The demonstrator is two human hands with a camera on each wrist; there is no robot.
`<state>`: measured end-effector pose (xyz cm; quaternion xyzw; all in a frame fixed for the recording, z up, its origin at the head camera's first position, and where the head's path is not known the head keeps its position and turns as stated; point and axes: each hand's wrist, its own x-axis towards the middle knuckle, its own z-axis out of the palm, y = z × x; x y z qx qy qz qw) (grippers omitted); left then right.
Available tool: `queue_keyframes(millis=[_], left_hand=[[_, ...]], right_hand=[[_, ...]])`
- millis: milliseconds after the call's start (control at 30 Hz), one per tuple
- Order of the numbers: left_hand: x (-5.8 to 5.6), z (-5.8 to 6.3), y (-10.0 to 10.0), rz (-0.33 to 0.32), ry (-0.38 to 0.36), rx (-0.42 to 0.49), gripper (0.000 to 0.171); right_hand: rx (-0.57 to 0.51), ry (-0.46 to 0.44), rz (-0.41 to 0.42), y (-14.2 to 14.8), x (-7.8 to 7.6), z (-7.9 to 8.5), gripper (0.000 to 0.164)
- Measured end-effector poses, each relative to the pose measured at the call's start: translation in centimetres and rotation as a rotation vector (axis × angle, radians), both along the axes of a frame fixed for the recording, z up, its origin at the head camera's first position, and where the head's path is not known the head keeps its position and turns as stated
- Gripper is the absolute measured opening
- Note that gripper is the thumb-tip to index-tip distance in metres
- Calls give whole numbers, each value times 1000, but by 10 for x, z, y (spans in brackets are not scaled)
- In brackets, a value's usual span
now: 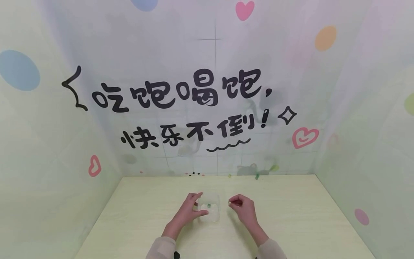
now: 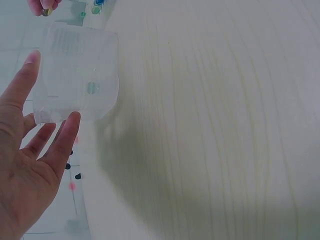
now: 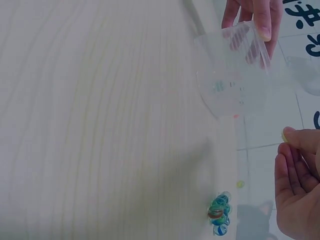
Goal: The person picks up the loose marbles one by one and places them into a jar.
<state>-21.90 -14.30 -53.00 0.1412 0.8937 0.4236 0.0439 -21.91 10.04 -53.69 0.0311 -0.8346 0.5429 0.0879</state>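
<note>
The right hand [image 1: 244, 209] pinches a small yellowish round marble [image 2: 46, 12], probably glass: light, hard, slippery, best held at its middle. At nine o'clock, the left hand [image 1: 188, 209] grips a clear squarish box [image 1: 213, 217], likely thin flexible plastic, containing a green marble [image 1: 208, 205]. Mostly blue-green marbles [image 3: 219, 214] lie at one o'clock on the pale wood-grain table [image 1: 291, 216]; a lettered whitish backdrop [image 1: 181, 54] stands at twelve.

Closed off at twelve o'clock by a pale grey-white back wall [image 1: 168, 36], lettered in bold black Chinese characters [image 1: 205, 96]. Flanked at nine and three o'clock by matching pale side walls [image 1: 48, 126]. Dotted with a light-blue oval [image 1: 20, 70] between nine and ten, an orange oval [image 1: 326, 38] at two and a mauve oval [image 1: 362, 217] at four. Bounded at six o'clock by a light cream wood-grain tabletop [image 1: 307, 223]. Lit softly.
</note>
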Motion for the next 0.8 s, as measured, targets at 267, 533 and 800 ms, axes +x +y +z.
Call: queue_keyframes(millis=[267, 533, 800], left_hand=[[0, -1, 0, -4, -3, 26, 80], [-1, -1, 0, -3, -15, 45, 80], [-2, -2, -1, -2, -15, 49, 80]], right_hand=[[-15, -5, 29, -11, 2, 2, 10], [-14, 9, 60, -21, 4, 5, 10], [-1, 38, 85, -26, 5, 5, 11]])
